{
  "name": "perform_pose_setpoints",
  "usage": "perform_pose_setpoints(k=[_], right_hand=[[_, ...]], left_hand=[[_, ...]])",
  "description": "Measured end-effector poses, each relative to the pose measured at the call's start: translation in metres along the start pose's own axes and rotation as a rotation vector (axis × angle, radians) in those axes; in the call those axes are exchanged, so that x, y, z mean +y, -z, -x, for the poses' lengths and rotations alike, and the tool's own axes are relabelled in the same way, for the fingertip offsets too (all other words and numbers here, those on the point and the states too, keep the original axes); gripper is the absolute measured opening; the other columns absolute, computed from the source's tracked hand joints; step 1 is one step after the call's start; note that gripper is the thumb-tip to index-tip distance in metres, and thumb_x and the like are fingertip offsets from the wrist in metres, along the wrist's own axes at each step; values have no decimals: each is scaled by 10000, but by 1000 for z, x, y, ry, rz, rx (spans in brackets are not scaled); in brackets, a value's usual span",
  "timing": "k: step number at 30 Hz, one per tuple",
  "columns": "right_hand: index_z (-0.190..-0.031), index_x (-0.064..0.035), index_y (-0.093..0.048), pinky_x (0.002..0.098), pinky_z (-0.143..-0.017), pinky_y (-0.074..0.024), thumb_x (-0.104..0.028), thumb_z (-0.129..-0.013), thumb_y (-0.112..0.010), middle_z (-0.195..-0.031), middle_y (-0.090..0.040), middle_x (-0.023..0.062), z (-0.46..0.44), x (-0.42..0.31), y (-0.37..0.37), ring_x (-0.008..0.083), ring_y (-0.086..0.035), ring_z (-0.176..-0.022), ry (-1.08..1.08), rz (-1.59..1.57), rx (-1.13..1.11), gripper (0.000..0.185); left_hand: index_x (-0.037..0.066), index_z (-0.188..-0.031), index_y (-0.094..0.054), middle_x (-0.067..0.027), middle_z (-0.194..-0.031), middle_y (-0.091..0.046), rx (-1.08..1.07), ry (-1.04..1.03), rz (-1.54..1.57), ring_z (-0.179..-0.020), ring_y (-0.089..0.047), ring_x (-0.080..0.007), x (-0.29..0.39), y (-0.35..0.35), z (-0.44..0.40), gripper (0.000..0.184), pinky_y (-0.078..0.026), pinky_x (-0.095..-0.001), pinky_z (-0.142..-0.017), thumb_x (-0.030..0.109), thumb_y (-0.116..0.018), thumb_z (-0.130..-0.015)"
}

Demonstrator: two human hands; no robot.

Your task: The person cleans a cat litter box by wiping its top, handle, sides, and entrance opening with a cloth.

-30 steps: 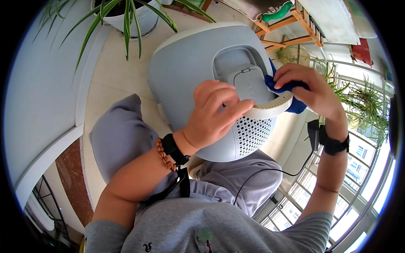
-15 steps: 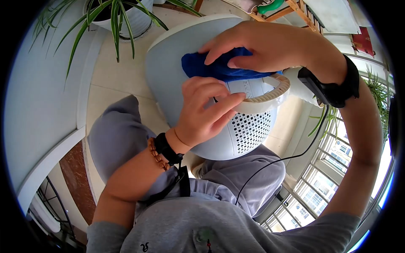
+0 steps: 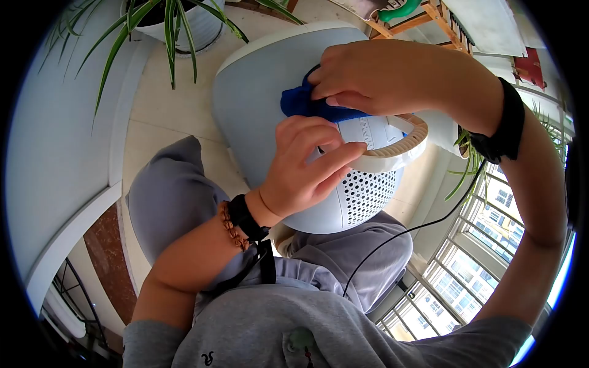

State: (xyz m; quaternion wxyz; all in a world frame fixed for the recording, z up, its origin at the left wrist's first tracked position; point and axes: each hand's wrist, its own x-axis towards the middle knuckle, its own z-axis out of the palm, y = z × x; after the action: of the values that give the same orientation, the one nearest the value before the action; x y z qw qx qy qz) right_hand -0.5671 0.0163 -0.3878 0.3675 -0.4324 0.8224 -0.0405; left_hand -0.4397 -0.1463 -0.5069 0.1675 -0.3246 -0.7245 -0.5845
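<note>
My grey shirt [image 3: 257,325] and grey trousers [image 3: 175,187] are closest to me. Beyond them my left hand [image 3: 310,162] is half curled, forefinger at the ribbed, cream curved handle [image 3: 402,153]; I can't tell whether it grips it. My right hand [image 3: 350,80] reaches across, fingers bent and closed on a bunched blue cloth [image 3: 296,103], which lies against the top of the rounded pale grey-blue plastic unit [image 3: 254,92] with its dotted panel [image 3: 370,195]. Farther off are a spiky green plant in a white pot [image 3: 199,30] and a brown wooden rack [image 3: 438,18].
</note>
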Motion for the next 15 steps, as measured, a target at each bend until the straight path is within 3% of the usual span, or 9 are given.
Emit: perform_pose_setpoints(k=[6, 9, 12, 15], right_hand=[[-1083, -84, -716, 340, -876, -510, -206, -929, -634, -1213, -650, -5, 5, 0, -25, 232, -572, -1020, 20, 283, 178, 213], [-1072, -85, -718, 371, -886, -508, -209, -944, -616, -1232, -649, 7, 11, -6, -27, 257, -574, -1049, -129, 386, 136, 205], [-1168, -87, -693, 392, -948, -492, -242, -976, -583, -1277, -638, 39, 17, -10, -5, 282, -558, -1156, -506, 198, -162, 270], [-1287, -84, -635, 406, -1030, -451, -273, -1011, -542, -1343, -609, 81, 27, -7, -21, 294, -522, -1259, -55, -246, 140, 348]], left_hand=[[153, -1154, -682, -21, -1020, -559, -5, -1, 9, -1009, -568, -245, 1, 0, 0, 508, -406, -421, -898, 34, -789, -671], [129, -1098, -693, -46, -1032, -558, -14, -19, -14, -1013, -561, -286, -1, 0, 0, 506, -437, -428, -880, 22, -794, -614], [122, -1100, -690, -51, -1037, -558, -8, -26, -19, -1025, -555, -291, -1, 1, 1, 491, -442, -428, -887, 26, -795, -630], [135, -1123, -684, -40, -1033, -556, 7, -5, 13, -1028, -552, -275, -2, -2, 3, 488, -427, -428, -905, 30, -791, -659]])
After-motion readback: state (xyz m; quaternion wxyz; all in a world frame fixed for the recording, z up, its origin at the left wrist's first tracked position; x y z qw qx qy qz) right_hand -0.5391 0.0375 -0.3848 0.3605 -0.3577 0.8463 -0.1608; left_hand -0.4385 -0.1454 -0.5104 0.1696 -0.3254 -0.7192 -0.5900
